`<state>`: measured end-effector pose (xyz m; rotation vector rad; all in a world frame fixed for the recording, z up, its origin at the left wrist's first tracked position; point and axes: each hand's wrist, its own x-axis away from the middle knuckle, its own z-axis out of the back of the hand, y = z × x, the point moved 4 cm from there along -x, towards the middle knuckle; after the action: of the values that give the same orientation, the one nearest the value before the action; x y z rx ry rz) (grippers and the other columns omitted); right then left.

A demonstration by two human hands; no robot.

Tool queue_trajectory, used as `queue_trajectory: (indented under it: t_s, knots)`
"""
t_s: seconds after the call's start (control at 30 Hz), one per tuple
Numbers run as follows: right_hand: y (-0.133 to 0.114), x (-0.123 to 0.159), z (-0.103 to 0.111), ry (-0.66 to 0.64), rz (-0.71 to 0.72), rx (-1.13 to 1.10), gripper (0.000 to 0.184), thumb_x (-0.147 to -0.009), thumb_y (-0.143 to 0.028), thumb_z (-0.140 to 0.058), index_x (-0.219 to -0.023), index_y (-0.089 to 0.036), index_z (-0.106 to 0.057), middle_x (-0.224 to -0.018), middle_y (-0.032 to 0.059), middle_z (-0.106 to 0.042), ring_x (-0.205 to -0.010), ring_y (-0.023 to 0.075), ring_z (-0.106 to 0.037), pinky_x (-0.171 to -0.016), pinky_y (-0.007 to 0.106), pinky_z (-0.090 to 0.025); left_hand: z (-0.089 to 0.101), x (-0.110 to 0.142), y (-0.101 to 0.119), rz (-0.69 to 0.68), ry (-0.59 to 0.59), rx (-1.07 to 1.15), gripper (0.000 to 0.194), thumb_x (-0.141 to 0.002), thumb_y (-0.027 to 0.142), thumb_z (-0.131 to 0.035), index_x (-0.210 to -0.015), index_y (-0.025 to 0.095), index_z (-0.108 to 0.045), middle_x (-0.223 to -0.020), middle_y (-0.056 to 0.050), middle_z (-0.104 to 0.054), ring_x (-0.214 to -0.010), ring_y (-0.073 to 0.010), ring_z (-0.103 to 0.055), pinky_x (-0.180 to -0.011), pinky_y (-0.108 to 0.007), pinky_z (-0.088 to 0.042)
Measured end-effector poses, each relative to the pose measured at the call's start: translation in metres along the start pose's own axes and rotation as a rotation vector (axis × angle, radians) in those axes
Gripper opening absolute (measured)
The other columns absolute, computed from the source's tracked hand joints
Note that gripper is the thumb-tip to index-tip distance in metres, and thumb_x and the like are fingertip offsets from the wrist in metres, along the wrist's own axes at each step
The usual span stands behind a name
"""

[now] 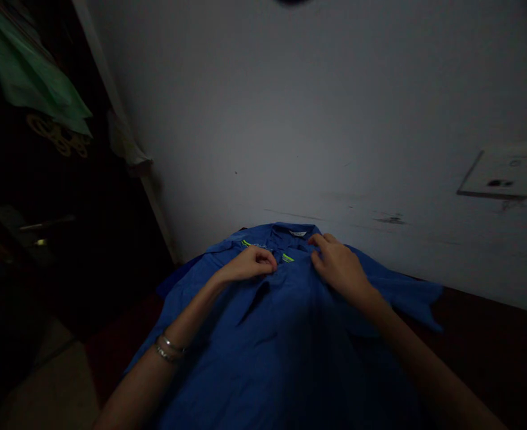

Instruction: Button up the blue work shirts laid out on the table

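A blue shirt (240, 334) lies spread out with its collar toward the wall. A white label shows inside the collar, and bright yellow-green marks sit on the front. My left hand (253, 263), with bracelets at the wrist, is closed with its fingertips pinching the cloth just below the collar opening. At the right side of the collar, my right hand (340, 267) touches the fabric with thumb and forefinger apart. One sleeve stretches out to the right. The lower part of the shirt fades into shadow.
The shirt lies on a dark reddish surface (482, 343) against a pale wall (290, 119). A wall socket (505, 173) is at the right. On the left stand a dark door with a handle (48, 224) and hanging green cloth (34, 77). The light is dim.
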<state>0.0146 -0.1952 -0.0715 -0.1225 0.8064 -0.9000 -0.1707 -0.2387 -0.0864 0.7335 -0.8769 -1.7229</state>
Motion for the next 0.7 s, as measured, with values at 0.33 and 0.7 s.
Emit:
queue_trajectory:
  t_s: [0.33, 0.7]
  knots:
    - [-0.046, 0.013, -0.009, -0.291, 0.321, -0.188, 0.020, -0.074, -0.016, -0.050, -0.089, -0.022, -0.062, -0.094, 0.0043, -0.057, -0.089, 0.0164, -0.053, -0.080, 0.030, -0.041, -0.008, 0.000, 0.002, -0.027, -0.006, 0.147, 0.021, -0.072, 0.031, -0.054, -0.077, 0.011, -0.058, -0.049, 0.005, -0.044, -0.036, -0.0032, -0.038, -0.035, -0.015, -0.031]
    - [-0.034, 0.012, -0.017, -0.180, 0.220, -0.070, 0.014, -0.074, -0.027, -0.054, -0.081, -0.021, -0.065, -0.092, 0.0050, -0.053, -0.081, 0.0152, -0.053, -0.069, 0.028, -0.042, -0.019, -0.009, -0.006, 0.017, 0.153, 0.238, 0.019, -0.072, 0.030, -0.054, -0.074, 0.011, -0.054, -0.048, 0.007, -0.046, -0.030, -0.0024, -0.036, -0.031, -0.015, -0.028]
